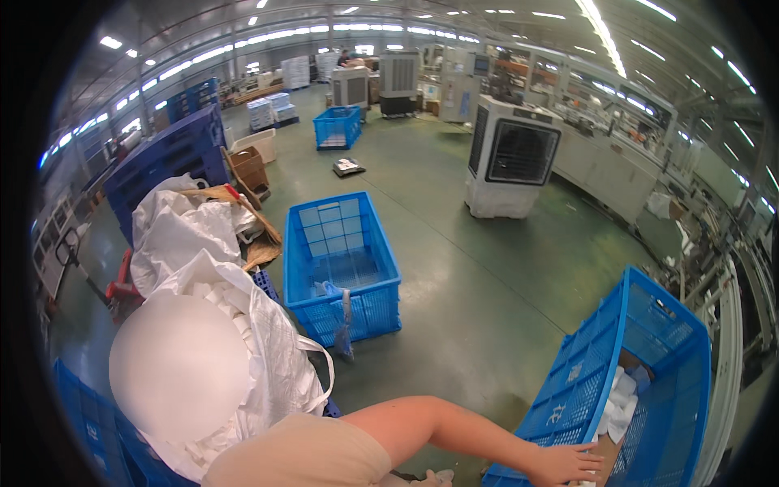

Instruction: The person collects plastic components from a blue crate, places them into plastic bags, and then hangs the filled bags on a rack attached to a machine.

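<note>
A blue crate (pixel 85 422) sits at the near left edge, beside a bulging white sack (pixel 288 365) packed with white pieces (pixel 213 290), part of its load hidden under a pale blurred disc (pixel 178 365). Beyond it, a second white sack (pixel 187 227) slumps in front of dark blue pallets (pixel 166 154). To the right of the sacks, a middle blue crate (pixel 377 308) stands on the green floor (pixel 462 325), a strip of clear plastic (pixel 345 325) hanging over its near side. Farther off lies a flat package (pixel 347 167), and to its right a grey-and-white air cooler (pixel 513 162) faces the open floor. Across the near foreground, my bare forearm (pixel 487 438) stretches right from a beige sleeve (pixel 300 454). At its end my hand (pixel 570 464) lies palm down, fingers extended and slightly apart, at the near end of the right-hand blue crate (pixel 580 377). Brown cardboard (pixel 608 456) shows just beside my fingertips; whether they press on it, I cannot tell. The crumpled white items (pixel 621 402) inside that crate lie near my hand, farther in and to the right of it.
</note>
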